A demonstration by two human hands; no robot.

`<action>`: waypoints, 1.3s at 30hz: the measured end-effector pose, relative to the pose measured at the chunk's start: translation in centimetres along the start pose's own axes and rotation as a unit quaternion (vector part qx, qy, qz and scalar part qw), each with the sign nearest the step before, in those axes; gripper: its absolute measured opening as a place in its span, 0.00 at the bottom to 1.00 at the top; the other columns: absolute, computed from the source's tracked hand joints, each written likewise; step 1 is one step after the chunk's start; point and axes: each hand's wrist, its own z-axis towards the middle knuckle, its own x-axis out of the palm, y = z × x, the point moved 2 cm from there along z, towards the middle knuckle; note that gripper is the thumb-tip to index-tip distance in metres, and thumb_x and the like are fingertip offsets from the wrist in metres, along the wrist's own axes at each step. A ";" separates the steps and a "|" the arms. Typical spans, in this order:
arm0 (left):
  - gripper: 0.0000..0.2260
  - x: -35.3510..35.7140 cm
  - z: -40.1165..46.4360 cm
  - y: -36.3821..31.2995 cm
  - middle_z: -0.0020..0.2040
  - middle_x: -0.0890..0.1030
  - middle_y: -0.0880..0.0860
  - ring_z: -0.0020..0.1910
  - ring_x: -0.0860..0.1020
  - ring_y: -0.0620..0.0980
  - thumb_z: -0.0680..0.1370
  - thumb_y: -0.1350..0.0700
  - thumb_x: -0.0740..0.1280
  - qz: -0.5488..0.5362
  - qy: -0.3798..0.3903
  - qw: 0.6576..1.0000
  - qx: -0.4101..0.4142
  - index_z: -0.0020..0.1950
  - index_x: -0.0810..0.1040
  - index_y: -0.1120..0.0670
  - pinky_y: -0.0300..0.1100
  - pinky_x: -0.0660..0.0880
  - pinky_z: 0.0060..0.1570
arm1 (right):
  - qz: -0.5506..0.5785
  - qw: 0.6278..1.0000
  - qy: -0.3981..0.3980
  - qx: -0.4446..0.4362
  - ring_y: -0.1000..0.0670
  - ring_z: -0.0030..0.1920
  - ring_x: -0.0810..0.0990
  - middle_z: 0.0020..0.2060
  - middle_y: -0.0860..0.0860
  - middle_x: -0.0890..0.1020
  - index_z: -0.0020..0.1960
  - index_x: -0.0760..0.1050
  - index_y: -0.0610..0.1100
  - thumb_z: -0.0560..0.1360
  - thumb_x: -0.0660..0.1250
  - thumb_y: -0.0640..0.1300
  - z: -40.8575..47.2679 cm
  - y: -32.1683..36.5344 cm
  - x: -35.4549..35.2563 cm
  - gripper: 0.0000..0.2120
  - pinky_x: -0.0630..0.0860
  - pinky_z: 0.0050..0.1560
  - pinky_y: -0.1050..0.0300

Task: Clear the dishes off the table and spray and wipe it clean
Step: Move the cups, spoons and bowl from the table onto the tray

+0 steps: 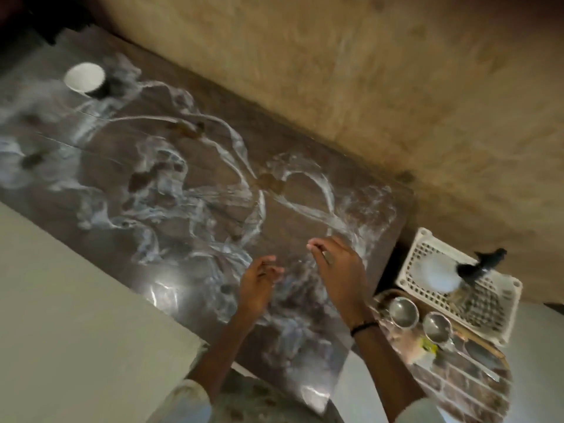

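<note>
Smeared table [290, 227] bears white cup [84, 77], brown spills [270, 183]

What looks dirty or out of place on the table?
Brown spills and crumbs lie on the dark table. One white cup stands alone at its far end, not yet cleared.

A white perforated basket [433, 264] stands, apparently, on the tan floor [366, 71].

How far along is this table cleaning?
Mostly cleared: two steel bowls sit on a side tray. A white cup and brown spills remain on the table. Both hands, left hand and right hand, hover empty. Spraying and wiping remain.
</note>
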 end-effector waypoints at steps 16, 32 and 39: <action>0.09 -31.1 22.8 -18.9 0.41 0.80 0.52 0.30 0.79 0.37 0.79 0.68 0.58 -0.032 -0.153 0.983 0.101 0.54 0.73 0.59 0.29 0.75 0.31 | 0.004 0.972 0.214 -0.093 0.45 0.45 0.81 0.46 0.44 0.84 0.48 0.82 0.39 0.76 0.67 0.38 24.2 24.0 32.3 0.06 0.66 0.41 0.66; 0.17 -43.7 36.7 -24.0 0.59 0.75 0.56 0.57 0.74 0.50 0.77 0.66 0.63 -0.069 -0.190 0.976 0.079 0.66 0.70 0.62 0.45 0.72 0.58 | -0.174 0.905 0.327 -0.207 0.43 0.61 0.75 0.73 0.47 0.67 0.76 0.61 0.46 0.74 0.62 0.34 40.3 32.8 54.8 0.31 0.72 0.55 0.52; 0.15 -43.5 35.5 -24.1 0.59 0.74 0.52 0.56 0.74 0.48 0.79 0.61 0.61 -0.068 -0.160 0.981 0.080 0.66 0.70 0.60 0.36 0.72 0.46 | -0.219 0.889 0.301 -0.267 0.36 0.61 0.75 0.64 0.40 0.74 0.62 0.73 0.34 0.74 0.59 0.30 42.2 32.2 56.3 0.18 0.76 0.57 0.45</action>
